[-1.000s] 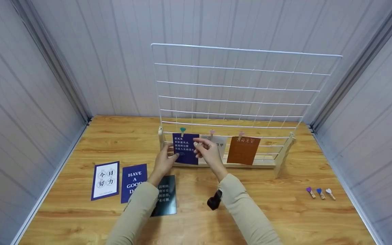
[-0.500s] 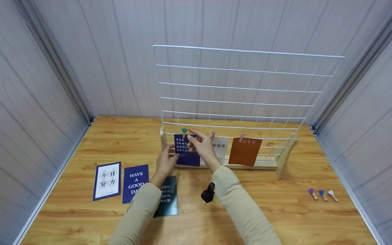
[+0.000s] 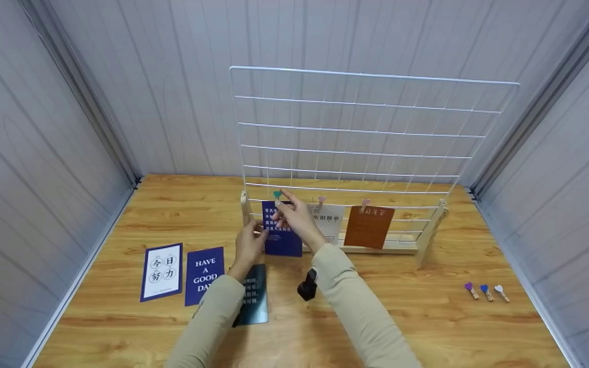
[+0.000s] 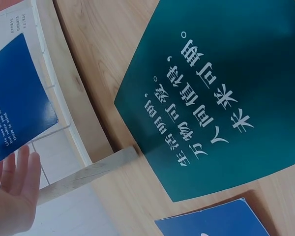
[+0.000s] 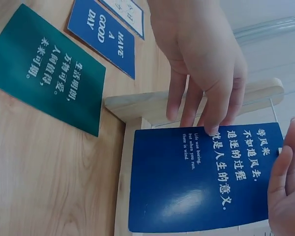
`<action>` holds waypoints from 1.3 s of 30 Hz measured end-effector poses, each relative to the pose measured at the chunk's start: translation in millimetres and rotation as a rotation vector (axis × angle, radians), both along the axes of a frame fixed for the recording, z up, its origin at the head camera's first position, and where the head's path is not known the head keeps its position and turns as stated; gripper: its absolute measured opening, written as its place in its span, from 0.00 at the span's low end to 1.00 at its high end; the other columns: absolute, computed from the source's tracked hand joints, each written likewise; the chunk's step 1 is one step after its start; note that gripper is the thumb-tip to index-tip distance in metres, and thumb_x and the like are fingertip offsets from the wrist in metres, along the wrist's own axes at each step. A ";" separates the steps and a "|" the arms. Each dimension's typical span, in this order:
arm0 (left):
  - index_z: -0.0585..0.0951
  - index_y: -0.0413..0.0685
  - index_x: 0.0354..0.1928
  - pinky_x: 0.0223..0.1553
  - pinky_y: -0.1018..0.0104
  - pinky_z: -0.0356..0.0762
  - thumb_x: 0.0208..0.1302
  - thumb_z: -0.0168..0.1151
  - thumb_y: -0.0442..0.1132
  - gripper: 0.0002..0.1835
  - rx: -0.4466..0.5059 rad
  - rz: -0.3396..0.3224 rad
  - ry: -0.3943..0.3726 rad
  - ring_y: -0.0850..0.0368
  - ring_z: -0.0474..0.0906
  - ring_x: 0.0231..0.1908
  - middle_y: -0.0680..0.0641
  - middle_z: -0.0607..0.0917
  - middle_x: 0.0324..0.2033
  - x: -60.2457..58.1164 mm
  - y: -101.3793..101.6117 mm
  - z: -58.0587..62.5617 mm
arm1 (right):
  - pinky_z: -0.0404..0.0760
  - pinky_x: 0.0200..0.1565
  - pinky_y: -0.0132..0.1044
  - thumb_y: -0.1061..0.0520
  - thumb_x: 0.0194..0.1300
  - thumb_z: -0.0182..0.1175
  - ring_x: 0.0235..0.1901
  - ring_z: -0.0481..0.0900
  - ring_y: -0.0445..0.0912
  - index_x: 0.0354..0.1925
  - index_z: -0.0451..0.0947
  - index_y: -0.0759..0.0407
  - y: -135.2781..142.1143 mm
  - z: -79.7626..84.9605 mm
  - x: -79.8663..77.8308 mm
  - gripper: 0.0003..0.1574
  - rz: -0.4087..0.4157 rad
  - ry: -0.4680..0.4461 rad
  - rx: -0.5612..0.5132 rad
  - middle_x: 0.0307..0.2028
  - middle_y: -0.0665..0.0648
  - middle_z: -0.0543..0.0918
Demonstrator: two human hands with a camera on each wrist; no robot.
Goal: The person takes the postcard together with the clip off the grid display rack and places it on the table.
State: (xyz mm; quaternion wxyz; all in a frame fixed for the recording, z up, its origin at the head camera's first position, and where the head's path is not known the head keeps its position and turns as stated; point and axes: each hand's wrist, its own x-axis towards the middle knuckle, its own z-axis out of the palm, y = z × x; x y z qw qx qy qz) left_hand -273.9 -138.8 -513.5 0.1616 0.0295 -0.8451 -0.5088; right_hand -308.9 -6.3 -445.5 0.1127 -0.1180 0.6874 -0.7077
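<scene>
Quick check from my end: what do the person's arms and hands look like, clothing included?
The left sleeve and right sleeve are long and beige, ending near the wrists. The left hand and right hand wear no gloves. A small black device shows beside the right sleeve, apparently worn there.

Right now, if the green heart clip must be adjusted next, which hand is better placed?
Probably the right hand: its fingers are at the green heart clip, on top of the blue card. The left hand is lower, holding the card's left edge.
</scene>
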 end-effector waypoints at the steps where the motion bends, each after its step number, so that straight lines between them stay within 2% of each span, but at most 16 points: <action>1: 0.76 0.35 0.40 0.32 0.60 0.76 0.55 0.57 0.28 0.09 -0.005 0.008 0.002 0.49 0.77 0.32 0.43 0.78 0.29 -0.1 -0.1 -0.3 | 0.71 0.18 0.30 0.57 0.65 0.50 0.13 0.72 0.41 0.64 0.55 0.56 -1.0 0.8 0.1 0.31 0.003 -0.006 0.007 0.19 0.55 0.77; 4: 0.77 0.35 0.37 0.31 0.60 0.75 0.54 0.58 0.28 0.07 -0.017 0.028 0.010 0.50 0.77 0.30 0.44 0.78 0.27 -0.3 -0.3 -0.7 | 0.71 0.19 0.29 0.56 0.66 0.48 0.13 0.72 0.41 0.65 0.53 0.55 -3.8 2.8 0.5 0.31 0.011 -0.012 0.044 0.20 0.56 0.77; 9: 0.77 0.35 0.34 0.30 0.60 0.75 0.54 0.58 0.28 0.05 -0.031 0.016 0.012 0.51 0.76 0.29 0.45 0.78 0.26 0.1 0.1 -1.2 | 0.70 0.18 0.29 0.56 0.67 0.45 0.14 0.72 0.41 0.66 0.51 0.54 -6.3 3.6 0.6 0.30 0.006 0.009 0.131 0.21 0.57 0.77; 18: 0.77 0.36 0.35 0.31 0.61 0.75 0.56 0.57 0.29 0.05 -0.028 0.011 -0.034 0.51 0.76 0.30 0.45 0.78 0.28 0.0 -2.4 -0.1 | 0.74 0.20 0.32 0.58 0.66 0.47 0.14 0.73 0.42 0.58 0.66 0.57 -2.1 3.5 -7.5 0.22 -0.017 0.065 0.154 0.17 0.55 0.77; 26: 0.77 0.37 0.34 0.29 0.62 0.75 0.55 0.57 0.29 0.04 0.014 0.003 -0.004 0.52 0.76 0.29 0.45 0.78 0.26 -1.0 -2.9 1.4 | 0.77 0.23 0.35 0.62 0.60 0.55 0.17 0.74 0.46 0.46 0.77 0.62 -3.6 11.9 -12.8 0.14 -0.122 0.146 0.215 0.19 0.61 0.78; 31: 0.77 0.36 0.36 0.33 0.60 0.75 0.56 0.55 0.28 0.05 0.010 0.012 -0.058 0.50 0.76 0.32 0.44 0.79 0.29 -3.1 -1.5 1.5 | 0.76 0.21 0.32 0.63 0.58 0.57 0.17 0.75 0.47 0.41 0.79 0.64 -4.7 11.9 -15.1 0.12 -0.183 0.181 0.229 0.22 0.64 0.79; 36: 0.77 0.36 0.36 0.34 0.61 0.75 0.57 0.55 0.28 0.06 -0.025 0.023 -0.069 0.52 0.76 0.33 0.44 0.79 0.30 -4.7 -1.1 2.3 | 0.78 0.22 0.37 0.63 0.57 0.58 0.16 0.76 0.48 0.40 0.80 0.65 -6.0 11.2 -16.6 0.11 -0.205 0.219 0.237 0.22 0.64 0.80; 39: 0.78 0.37 0.36 0.33 0.62 0.75 0.57 0.55 0.29 0.06 -0.031 0.024 -0.075 0.52 0.76 0.32 0.45 0.79 0.30 -4.4 -1.4 2.0 | 0.77 0.21 0.36 0.64 0.55 0.59 0.15 0.75 0.44 0.39 0.80 0.63 -6.6 9.0 -17.1 0.11 -0.216 0.267 0.288 0.20 0.61 0.80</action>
